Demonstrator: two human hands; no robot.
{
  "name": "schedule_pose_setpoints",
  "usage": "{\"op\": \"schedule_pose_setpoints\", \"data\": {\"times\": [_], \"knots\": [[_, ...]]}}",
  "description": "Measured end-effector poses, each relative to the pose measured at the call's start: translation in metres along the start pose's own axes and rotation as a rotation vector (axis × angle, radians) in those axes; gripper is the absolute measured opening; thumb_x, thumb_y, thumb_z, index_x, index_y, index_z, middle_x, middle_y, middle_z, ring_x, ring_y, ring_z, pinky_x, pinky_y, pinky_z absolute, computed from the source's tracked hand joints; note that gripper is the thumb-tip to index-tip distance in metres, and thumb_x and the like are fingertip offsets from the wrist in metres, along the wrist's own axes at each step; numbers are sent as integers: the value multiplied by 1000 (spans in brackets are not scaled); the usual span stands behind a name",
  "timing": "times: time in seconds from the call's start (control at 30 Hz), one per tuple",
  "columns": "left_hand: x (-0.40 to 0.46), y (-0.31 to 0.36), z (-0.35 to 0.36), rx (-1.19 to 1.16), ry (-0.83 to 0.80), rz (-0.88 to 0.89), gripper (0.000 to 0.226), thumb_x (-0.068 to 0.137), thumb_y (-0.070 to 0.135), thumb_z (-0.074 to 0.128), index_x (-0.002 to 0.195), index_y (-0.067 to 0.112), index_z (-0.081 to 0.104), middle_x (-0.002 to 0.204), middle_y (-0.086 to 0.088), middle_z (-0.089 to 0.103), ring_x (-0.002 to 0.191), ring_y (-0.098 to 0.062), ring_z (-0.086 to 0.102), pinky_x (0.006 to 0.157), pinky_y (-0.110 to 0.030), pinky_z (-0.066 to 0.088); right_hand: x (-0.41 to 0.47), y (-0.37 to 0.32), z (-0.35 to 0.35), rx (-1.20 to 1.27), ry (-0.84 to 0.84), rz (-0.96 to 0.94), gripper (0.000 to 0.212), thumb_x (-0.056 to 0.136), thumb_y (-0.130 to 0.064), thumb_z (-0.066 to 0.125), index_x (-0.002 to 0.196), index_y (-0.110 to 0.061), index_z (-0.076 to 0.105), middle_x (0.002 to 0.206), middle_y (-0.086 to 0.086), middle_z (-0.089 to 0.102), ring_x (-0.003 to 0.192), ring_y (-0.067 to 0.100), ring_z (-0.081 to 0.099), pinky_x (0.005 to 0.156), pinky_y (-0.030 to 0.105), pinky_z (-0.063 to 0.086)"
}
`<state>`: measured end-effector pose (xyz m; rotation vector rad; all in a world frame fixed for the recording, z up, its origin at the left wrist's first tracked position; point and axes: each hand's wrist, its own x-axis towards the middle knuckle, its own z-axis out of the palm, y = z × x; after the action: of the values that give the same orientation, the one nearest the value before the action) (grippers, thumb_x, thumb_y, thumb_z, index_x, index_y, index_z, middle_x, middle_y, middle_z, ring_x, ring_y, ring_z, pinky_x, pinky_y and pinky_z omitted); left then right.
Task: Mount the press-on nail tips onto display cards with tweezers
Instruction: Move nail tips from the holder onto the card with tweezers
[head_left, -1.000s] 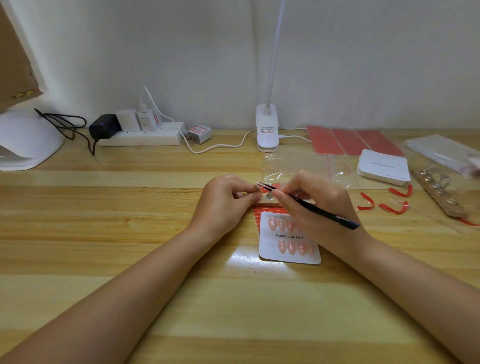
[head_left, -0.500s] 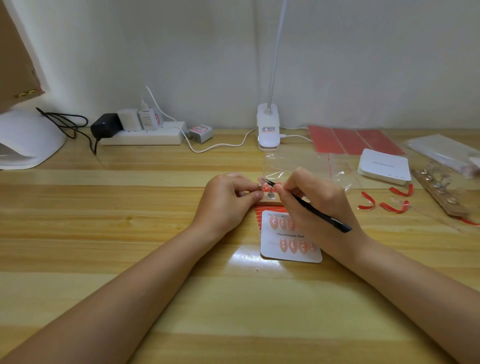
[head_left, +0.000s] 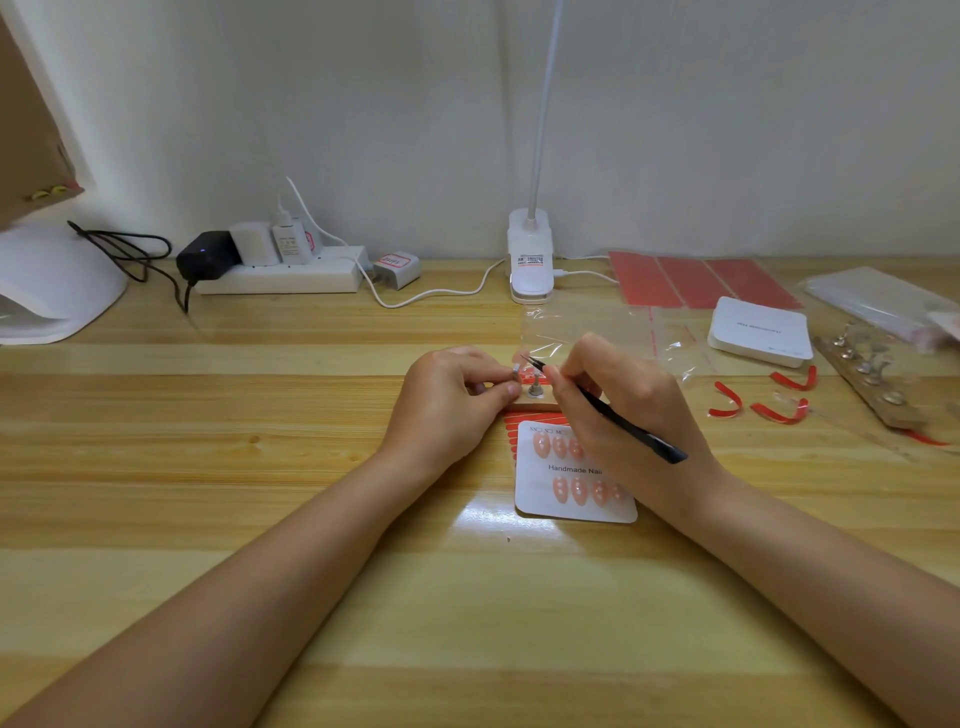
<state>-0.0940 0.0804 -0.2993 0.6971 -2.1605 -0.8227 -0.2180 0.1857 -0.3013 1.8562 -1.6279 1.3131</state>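
Wooden desk (head_left: 260, 467) against a white wall, both hands meeting mid-desk. Left hand (head_left: 447, 405) has thumb and forefinger curled in a pinch on a small silvery piece (head_left: 515, 370), too small to identify. Right hand (head_left: 623, 405) grips black tweezers (head_left: 613, 415) like a pen, tips pointing toward the left fingertips and just beside the silvery piece; whether the tips hold anything cannot be told. Directly below the fingertips, a small wooden block (head_left: 535, 402) with a metal peg (head_left: 535, 387) standing on it. Nearer the person, partly under the right hand, a white display card (head_left: 571, 499) printed "Handmade Nail" carries two rows of pink nail tips (head_left: 560, 488); it lies over a red striped sheet (head_left: 514, 426). Beyond the fingers, a clear plastic bag (head_left: 587, 327) and a white clip lamp (head_left: 530, 260). Right of the hands: stack of white cards (head_left: 758, 332), curled red strips (head_left: 779, 410), a wooden strip with metal pegs (head_left: 867, 379), red sheets (head_left: 696, 280), another plastic bag (head_left: 883, 301). Far left of the hands: power strip (head_left: 280, 275) with chargers, a white nail lamp (head_left: 52, 291).
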Motion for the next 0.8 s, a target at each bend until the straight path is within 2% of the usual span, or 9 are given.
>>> {"op": "schedule_pose_setpoints", "data": {"times": [0.37, 0.5, 0.8], "knots": [[0, 2, 0, -3, -8, -11, 12, 80, 8, 69, 91, 8, 74, 75, 6, 60, 68, -12, 49, 64, -22, 40, 1, -2, 0, -1, -1, -3, 24, 87, -6, 58, 67, 3, 48, 52, 7, 47, 55, 21, 40, 48, 29, 35], [0, 2, 0, 11, -7, -10, 13, 81, 8, 68, 92, 8, 74, 74, 9, 59, 66, -9, 48, 63, -17, 39, 1, -1, 0, -7, -9, 21, 22, 87, -2, 59, 68, 4, 49, 54, 8, 48, 55, 21, 42, 48, 31, 35], [0, 3, 1, 20, 2, -8, 13, 80, 8, 69, 92, 8, 74, 73, 11, 58, 66, -9, 48, 64, -20, 40, 0, -2, 0, 13, -4, 46, 23, 88, -1, 59, 68, 3, 48, 54, 8, 48, 55, 21, 42, 48, 30, 35]]}}
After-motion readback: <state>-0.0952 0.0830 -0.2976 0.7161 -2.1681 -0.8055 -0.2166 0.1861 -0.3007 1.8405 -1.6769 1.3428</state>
